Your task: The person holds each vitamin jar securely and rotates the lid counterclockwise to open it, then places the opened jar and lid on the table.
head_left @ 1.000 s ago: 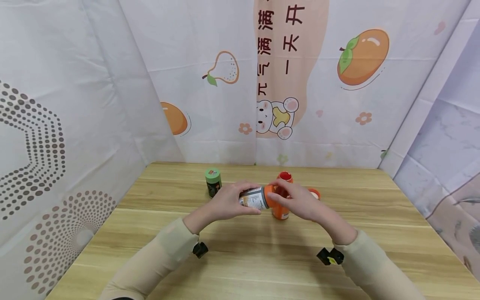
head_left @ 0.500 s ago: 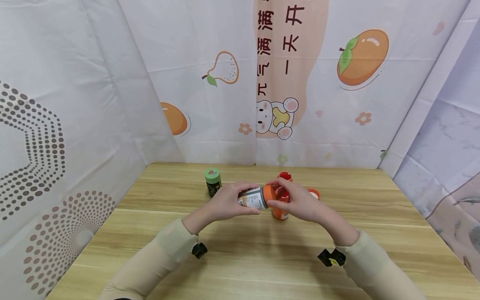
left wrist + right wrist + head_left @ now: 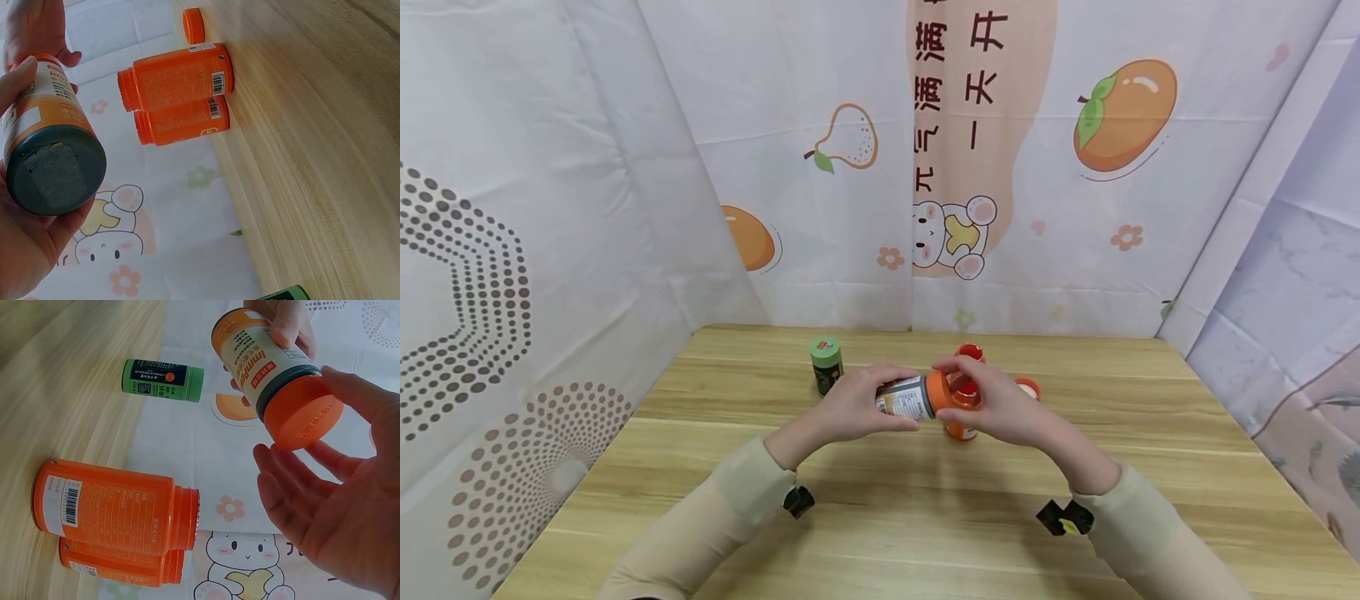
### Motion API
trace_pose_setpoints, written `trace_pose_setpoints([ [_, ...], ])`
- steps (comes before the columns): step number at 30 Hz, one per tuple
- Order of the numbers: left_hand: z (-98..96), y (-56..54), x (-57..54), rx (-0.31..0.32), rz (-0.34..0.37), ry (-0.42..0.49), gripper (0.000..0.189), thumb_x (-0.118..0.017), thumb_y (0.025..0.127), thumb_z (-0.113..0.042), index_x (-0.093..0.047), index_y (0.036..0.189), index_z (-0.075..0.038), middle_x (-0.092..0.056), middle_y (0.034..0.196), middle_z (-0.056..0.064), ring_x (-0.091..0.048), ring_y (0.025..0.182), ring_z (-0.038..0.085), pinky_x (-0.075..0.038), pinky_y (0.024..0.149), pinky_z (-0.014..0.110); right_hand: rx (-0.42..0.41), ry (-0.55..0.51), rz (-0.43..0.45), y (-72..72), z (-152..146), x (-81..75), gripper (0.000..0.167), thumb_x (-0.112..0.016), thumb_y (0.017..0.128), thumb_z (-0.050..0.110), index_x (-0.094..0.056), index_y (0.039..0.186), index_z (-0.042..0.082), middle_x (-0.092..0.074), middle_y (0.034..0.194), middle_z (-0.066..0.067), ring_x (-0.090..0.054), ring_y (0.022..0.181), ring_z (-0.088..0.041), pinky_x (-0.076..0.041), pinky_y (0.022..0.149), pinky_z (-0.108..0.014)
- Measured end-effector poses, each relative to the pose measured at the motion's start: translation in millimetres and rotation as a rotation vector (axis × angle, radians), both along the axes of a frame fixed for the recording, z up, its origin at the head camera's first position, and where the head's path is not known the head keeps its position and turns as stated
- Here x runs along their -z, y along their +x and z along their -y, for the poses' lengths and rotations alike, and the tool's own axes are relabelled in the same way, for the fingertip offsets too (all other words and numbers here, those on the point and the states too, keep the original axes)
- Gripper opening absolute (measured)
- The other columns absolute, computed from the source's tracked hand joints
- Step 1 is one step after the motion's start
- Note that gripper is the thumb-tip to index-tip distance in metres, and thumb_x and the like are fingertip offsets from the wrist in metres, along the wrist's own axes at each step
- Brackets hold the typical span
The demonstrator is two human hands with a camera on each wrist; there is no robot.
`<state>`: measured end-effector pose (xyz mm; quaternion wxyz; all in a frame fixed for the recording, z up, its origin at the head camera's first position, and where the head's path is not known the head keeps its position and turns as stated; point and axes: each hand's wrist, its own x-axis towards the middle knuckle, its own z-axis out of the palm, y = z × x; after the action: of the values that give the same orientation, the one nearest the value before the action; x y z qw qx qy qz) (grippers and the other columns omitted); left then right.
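Observation:
A supplement bottle (image 3: 904, 397) with an orange cap (image 3: 304, 412) is held tilted in the air, its capped end toward my right hand. My left hand (image 3: 853, 406) grips the bottle's body, and its dark base (image 3: 56, 170) faces the left wrist camera. At the other end, my right hand (image 3: 1003, 404) has its thumb and a finger on opposite edges of the cap, with its other fingers spread below. The cap sits on the bottle. Just behind the right hand stand two uncapped orange bottles (image 3: 109, 500), partly hidden in the head view.
A green-lidded dark jar (image 3: 826, 365) stands on the wooden table (image 3: 880, 533), left of the hands. A loose orange cap (image 3: 1028, 386) lies right of the orange bottles. A printed white curtain (image 3: 820, 75) hangs along the table's back edge.
The right hand's fingers shift around the cap and its wrist turns slightly. The left hand and the held bottle stay almost in place.

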<state>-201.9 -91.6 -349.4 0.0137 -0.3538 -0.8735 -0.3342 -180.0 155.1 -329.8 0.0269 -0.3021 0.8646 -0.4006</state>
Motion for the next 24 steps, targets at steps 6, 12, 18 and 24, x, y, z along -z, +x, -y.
trace_pose_setpoints([
  [6, -0.6, 1.1, 0.1, 0.018, -0.006, -0.014, 0.064, -0.081, 0.077, -0.044, -0.059, 0.133, -0.022, -0.062, 0.116, -0.006, -0.056, 0.089, 0.010, -0.049, 0.073, 0.028, 0.072, 0.013, 0.078, -1.1, 1.3, 1.4, 0.050, -0.061, 0.096, 0.039, -0.050, 0.135, 0.011, -0.062, 0.111, -0.005, -0.059, 0.098, -0.021, -0.053, 0.079, -0.034],
  [12, -1.3, 1.1, 0.7, 0.029, -0.028, -0.013, 0.064, -0.082, 0.076, -0.045, -0.060, 0.132, -0.023, -0.062, 0.113, -0.008, -0.057, 0.086, 0.009, -0.049, 0.071, 0.027, 0.086, 0.023, 0.155, -1.9, 1.0, 4.0, 0.048, -0.050, 0.100, 0.043, -0.054, 0.131, 0.006, -0.063, 0.081, -0.008, -0.060, 0.069, -0.020, -0.053, 0.062, -0.035],
  [18, -1.1, 1.8, -0.2, 0.023, -0.021, -0.018, 0.064, -0.082, 0.076, -0.045, -0.060, 0.132, -0.023, -0.062, 0.113, -0.008, -0.056, 0.086, 0.009, -0.049, 0.071, 0.027, 0.089, 0.046, 0.145, -1.7, 1.6, 3.7, 0.050, -0.056, 0.098, 0.042, -0.056, 0.128, 0.003, -0.063, 0.089, -0.004, -0.060, 0.075, -0.025, -0.053, 0.062, -0.033],
  [24, -0.7, 1.8, -0.1, 0.027, -0.025, -0.020, 0.063, -0.082, 0.076, -0.043, -0.060, 0.131, -0.023, -0.062, 0.113, -0.008, -0.057, 0.086, 0.008, -0.049, 0.071, 0.027, 0.089, 0.061, 0.112, -0.8, 1.7, 2.3, 0.048, -0.062, 0.095, 0.039, -0.056, 0.128, 0.004, -0.063, 0.097, -0.002, -0.059, 0.084, -0.019, -0.051, 0.071, -0.032],
])
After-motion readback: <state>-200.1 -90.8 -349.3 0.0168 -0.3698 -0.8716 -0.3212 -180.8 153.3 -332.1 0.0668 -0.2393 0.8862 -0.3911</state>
